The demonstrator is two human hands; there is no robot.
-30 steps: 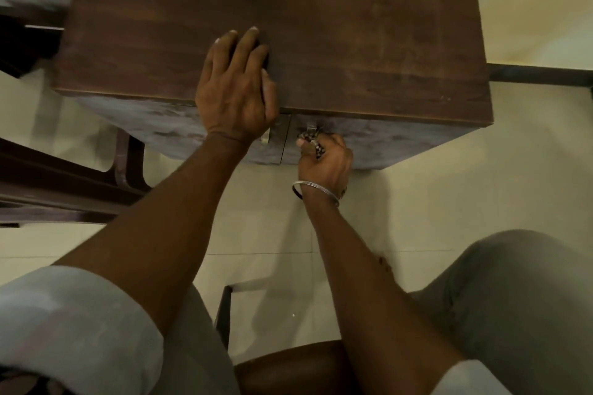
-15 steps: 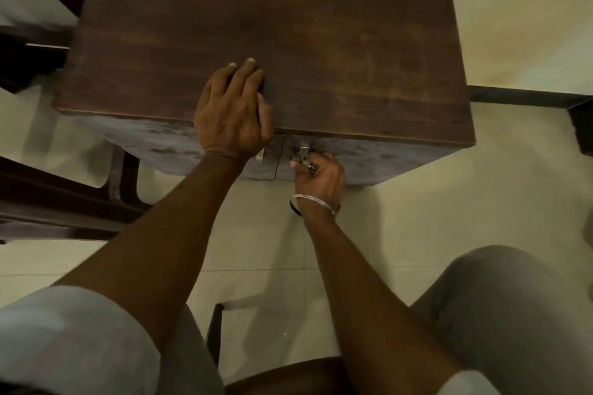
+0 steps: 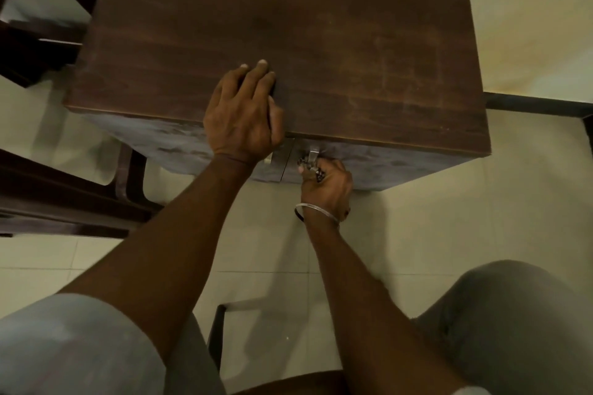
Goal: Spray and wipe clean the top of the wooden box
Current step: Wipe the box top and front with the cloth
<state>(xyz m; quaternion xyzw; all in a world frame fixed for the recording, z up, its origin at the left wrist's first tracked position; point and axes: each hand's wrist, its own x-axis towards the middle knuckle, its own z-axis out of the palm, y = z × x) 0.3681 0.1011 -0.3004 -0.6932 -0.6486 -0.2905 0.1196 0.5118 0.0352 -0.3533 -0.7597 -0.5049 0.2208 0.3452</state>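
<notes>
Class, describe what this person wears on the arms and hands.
Pale grey sleeves end above the elbows: left sleeve, and a sliver of right sleeve. Forearms are bare. A thin silver bangle circles the wrist of the right hand. The left hand wears nothing.

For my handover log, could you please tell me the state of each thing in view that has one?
wooden box top: bare, faintly streaked, no cloth or spray on it.
front doors: shut.
left hand: flat on the top by the front edge.
right hand: grips a small dark object at the metal latch.
bangle: on the right wrist.
</notes>
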